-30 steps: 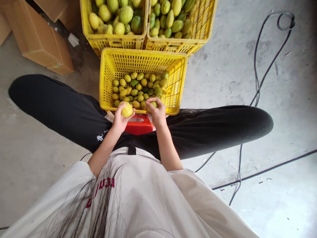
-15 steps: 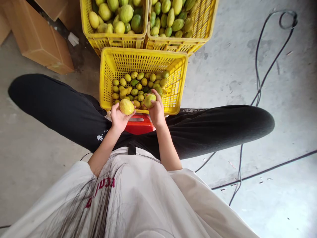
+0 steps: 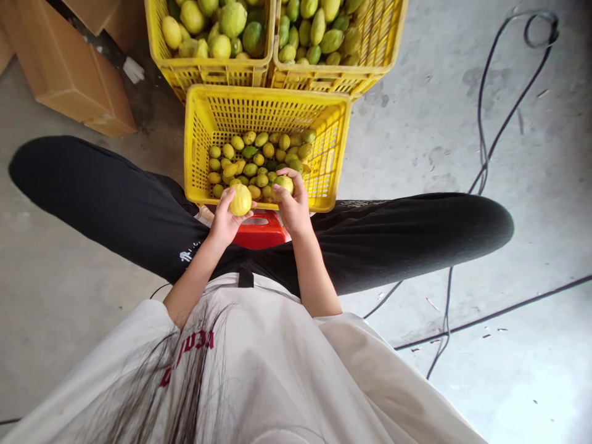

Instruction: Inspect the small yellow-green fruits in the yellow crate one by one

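Note:
My left hand (image 3: 225,220) is closed around a yellow lemon (image 3: 240,200), palm turned up, over the near edge of the front yellow crate (image 3: 259,98). Beside it, my right hand (image 3: 295,208) grips a greener lemon (image 3: 284,183) between thumb and fingers. The two lemons are apart from each other. Below both hands, several smaller yellow and green lemons (image 3: 250,169) lie on the floor of this crate. My fingers partly cover the right-hand lemon.
Two more yellow crates (image 3: 208,73) of lemons stand just beyond the front one. Cardboard boxes (image 3: 86,80) are at the far left. A red plastic object (image 3: 259,237) sits between my legs. A black cable (image 3: 485,166) runs over the concrete floor at right.
The lemon in my left hand has turned, and those fingers have closed further round it. My right hand has rolled its lemon slightly and shifted right a little. Both lemons stay held.

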### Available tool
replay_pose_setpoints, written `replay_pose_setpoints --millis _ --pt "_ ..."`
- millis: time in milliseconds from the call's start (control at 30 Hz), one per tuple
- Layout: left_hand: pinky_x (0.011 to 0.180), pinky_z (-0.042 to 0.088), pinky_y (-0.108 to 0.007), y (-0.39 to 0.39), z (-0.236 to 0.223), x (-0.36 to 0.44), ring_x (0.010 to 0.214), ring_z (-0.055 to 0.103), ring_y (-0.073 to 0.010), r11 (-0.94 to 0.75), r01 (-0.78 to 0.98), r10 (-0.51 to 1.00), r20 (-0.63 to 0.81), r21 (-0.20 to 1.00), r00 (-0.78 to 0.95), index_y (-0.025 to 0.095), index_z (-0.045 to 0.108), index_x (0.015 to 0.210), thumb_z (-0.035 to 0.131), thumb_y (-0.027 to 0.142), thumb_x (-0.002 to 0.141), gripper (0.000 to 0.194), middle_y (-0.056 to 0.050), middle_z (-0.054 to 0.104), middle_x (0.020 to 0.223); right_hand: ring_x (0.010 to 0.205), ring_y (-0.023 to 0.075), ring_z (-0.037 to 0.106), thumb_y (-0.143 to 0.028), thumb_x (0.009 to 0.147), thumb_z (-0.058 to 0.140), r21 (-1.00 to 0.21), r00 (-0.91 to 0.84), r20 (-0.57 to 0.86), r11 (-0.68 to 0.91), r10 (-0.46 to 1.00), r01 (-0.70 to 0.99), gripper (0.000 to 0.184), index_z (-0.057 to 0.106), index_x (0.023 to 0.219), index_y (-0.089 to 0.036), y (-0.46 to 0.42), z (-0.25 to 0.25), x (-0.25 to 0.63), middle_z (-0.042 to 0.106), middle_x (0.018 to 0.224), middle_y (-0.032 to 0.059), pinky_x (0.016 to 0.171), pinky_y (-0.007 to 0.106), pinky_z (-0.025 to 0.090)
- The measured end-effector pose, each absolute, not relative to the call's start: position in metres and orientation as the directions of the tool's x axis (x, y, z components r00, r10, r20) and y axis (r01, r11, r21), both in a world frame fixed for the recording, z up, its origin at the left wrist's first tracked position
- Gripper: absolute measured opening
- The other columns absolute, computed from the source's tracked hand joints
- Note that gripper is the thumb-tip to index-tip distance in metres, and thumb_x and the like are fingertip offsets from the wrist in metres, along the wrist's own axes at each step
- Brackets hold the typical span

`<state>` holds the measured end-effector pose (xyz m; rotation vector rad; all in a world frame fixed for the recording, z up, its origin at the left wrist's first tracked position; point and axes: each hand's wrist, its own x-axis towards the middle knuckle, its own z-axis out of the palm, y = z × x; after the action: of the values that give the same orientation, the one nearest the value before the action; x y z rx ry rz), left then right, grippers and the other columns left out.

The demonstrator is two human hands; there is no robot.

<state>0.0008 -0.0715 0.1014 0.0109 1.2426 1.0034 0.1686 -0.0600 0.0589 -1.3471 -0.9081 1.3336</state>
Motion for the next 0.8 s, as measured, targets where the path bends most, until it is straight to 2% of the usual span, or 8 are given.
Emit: replay_pose_setpoints --millis 100,233,367,467,533,600,700,800 --pt "0.073 0.065 -0.028 -0.071 0.103 0.002 0.108 0.084 -0.0279 0.609 -0.612 0.629 -0.777 0.505 -0.014 0.026 0.069 0.102 0.083 0.038 0.092 0.021 -0.006 0.081 0.111 0.08 0.0162 0.056 -0.06 0.09 0.082 -0.96 0.146 -0.25 -0.225 0.957 -0.168 0.043 0.065 0.116 -0.031 -0.06 0.058 0.168 0.061 0.109 0.0011 0.072 0.029 0.059" --pt "0.068 0.062 -0.026 -0.07 0.103 0.004 0.106 0.085 -0.0281 0.62 -0.601 0.629 -0.777 0.504 -0.003 0.024 0.067 0.1 0.079 0.034 0.093 0.017 -0.004 0.079 0.102 0.077 0.0145 0.055 -0.061 0.084 0.087 -0.938 0.124 -0.317 -0.293 0.94 -0.184 0.049 0.062 0.114 -0.031 -0.062 0.055 0.168 0.06 0.101 -0.0011 0.067 0.026 0.057" --pt "0.084 0.069 -0.036 -0.069 0.105 0.002 0.118 0.084 -0.0342 0.616 -0.626 0.613 -0.79 0.478 0.0 0.024 0.069 0.105 0.073 0.047 0.096 0.025 -0.008 0.082 0.108 0.076 0.0148 0.058 -0.067 0.078 0.092 -0.887 0.071 -0.421 -0.394 0.904 -0.241 0.056 0.063 0.111 -0.031 -0.062 0.055 0.169 0.06 0.092 -0.0031 0.066 0.026 0.056" --pt "0.093 0.07 -0.044 -0.07 0.11 0.001 0.132 0.079 -0.0385 0.593 -0.657 0.645 -0.763 0.466 0.04 0.025 0.07 0.114 0.069 0.054 0.097 0.034 -0.011 0.083 0.122 0.089 0.02 0.068 -0.074 0.082 0.085 -0.87 0.024 -0.437 -0.416 0.899 -0.263 0.059 0.067 0.117 -0.031 -0.059 0.056 0.171 0.068 0.103 0.0016 0.074 0.032 0.062" --pt "0.094 0.07 -0.041 -0.07 0.113 0.001 0.135 0.077 -0.0373 0.576 -0.664 0.666 -0.744 0.476 0.045 0.026 0.071 0.117 0.07 0.053 0.098 0.033 -0.011 0.082 0.13 0.105 0.0258 0.073 -0.078 0.088 0.076 -0.865 0.002 -0.433 -0.415 0.902 -0.283 0.06 0.069 0.124 -0.03 -0.058 0.058 0.171 0.073 0.111 0.0055 0.085 0.039 0.066" --pt "0.086 0.069 -0.034 -0.069 0.114 0.0 0.125 0.081 -0.0328 0.568 -0.657 0.672 -0.74 0.497 0.021 0.025 0.072 0.115 0.072 0.052 0.098 0.032 -0.01 0.083 0.125 0.114 0.0291 0.074 -0.077 0.09 0.074 -0.858 -0.009 -0.431 -0.413 0.902 -0.305 0.061 0.071 0.128 -0.029 -0.057 0.061 0.171 0.077 0.114 0.0074 0.092 0.043 0.068" --pt "0.07 0.065 -0.025 -0.069 0.112 -0.001 0.101 0.084 -0.0253 0.58 -0.629 0.671 -0.742 0.517 0.01 0.024 0.074 0.113 0.071 0.056 0.1 0.035 -0.008 0.082 0.104 0.112 0.0284 0.076 -0.074 0.087 0.084 -0.85 0.0 -0.428 -0.403 0.904 -0.338 0.061 0.075 0.126 -0.027 -0.058 0.067 0.168 0.079 0.107 0.0062 0.095 0.043 0.069" --pt "0.075 0.068 -0.026 -0.07 0.111 -0.002 0.099 0.084 -0.0239 0.6 -0.61 0.671 -0.741 0.517 0.033 0.024 0.077 0.117 0.071 0.05 0.1 0.031 -0.006 0.082 0.1 0.103 0.0261 0.077 -0.075 0.085 0.087 -0.817 -0.03 -0.435 -0.408 0.9 -0.409 0.058 0.074 0.117 -0.028 -0.06 0.074 0.167 0.075 0.095 0.0024 0.093 0.044 0.072"
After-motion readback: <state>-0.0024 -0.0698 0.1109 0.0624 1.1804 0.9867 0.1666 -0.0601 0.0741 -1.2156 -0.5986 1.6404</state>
